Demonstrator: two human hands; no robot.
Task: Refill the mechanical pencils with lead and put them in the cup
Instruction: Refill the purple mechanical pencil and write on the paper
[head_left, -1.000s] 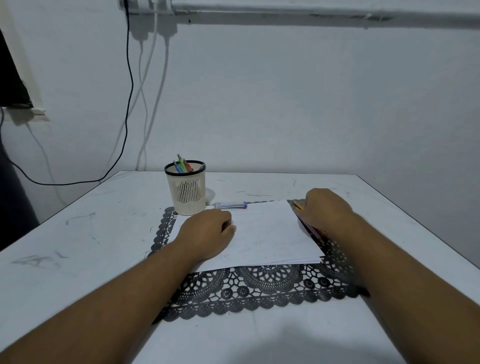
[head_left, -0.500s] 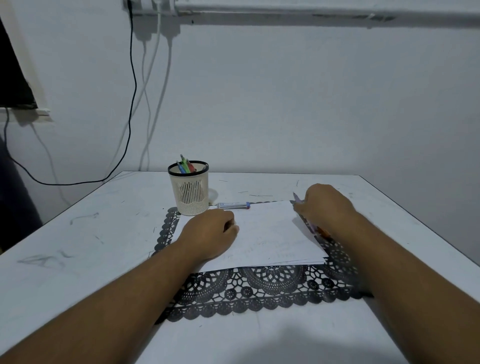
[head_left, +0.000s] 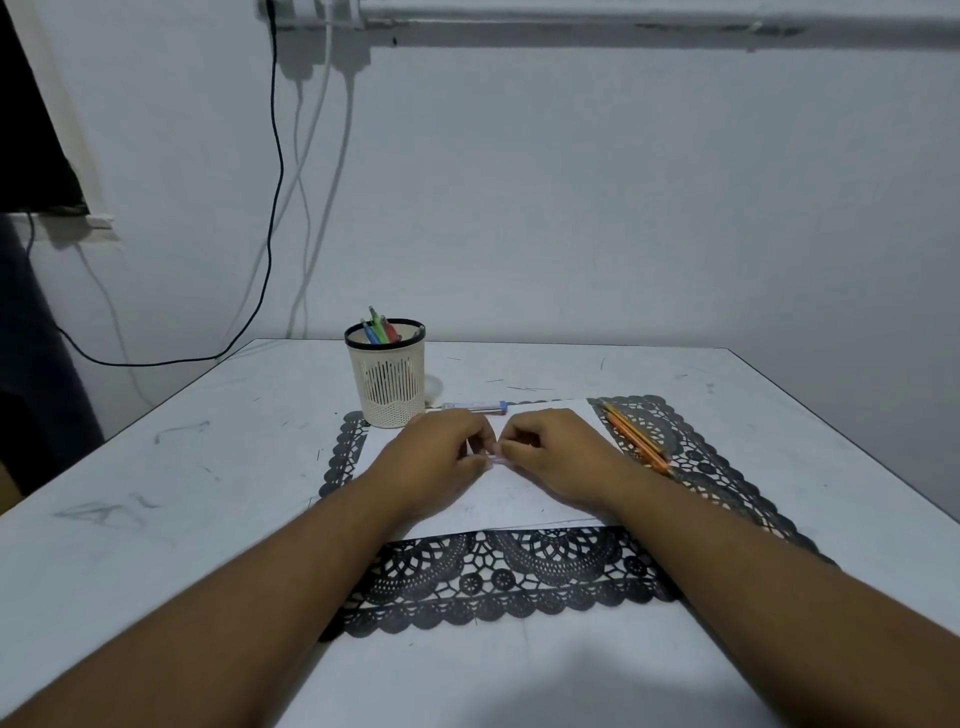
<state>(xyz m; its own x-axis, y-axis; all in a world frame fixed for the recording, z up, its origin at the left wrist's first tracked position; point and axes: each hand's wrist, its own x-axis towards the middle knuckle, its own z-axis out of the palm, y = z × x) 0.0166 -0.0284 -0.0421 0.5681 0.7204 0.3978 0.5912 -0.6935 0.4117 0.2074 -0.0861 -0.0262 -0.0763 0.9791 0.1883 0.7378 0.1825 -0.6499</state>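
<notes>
My left hand (head_left: 441, 457) and my right hand (head_left: 556, 452) meet over the white paper (head_left: 519, 499), fingers curled. Together they pinch a pale purple mechanical pencil (head_left: 496, 458), mostly hidden by the fingers. A cream mesh cup (head_left: 387, 382) with a black rim stands at the back left and holds several coloured pencils (head_left: 379, 330). Orange pencils (head_left: 636, 439) lie on the black lace mat (head_left: 519, 577) to the right of my right hand. A clear lead tube (head_left: 475, 406) with a blue cap lies behind my hands.
The white table (head_left: 156, 493) carries pencil scuffs and ends at the wall behind the cup. Cables (head_left: 275, 208) hang down the wall at the back left. The table's right edge (head_left: 852, 452) runs diagonally close to the mat.
My right hand has moved left from the pencils on the mat, carrying one pencil to the middle. My left hand shifted right to meet it. The orange pencils are now uncovered.
</notes>
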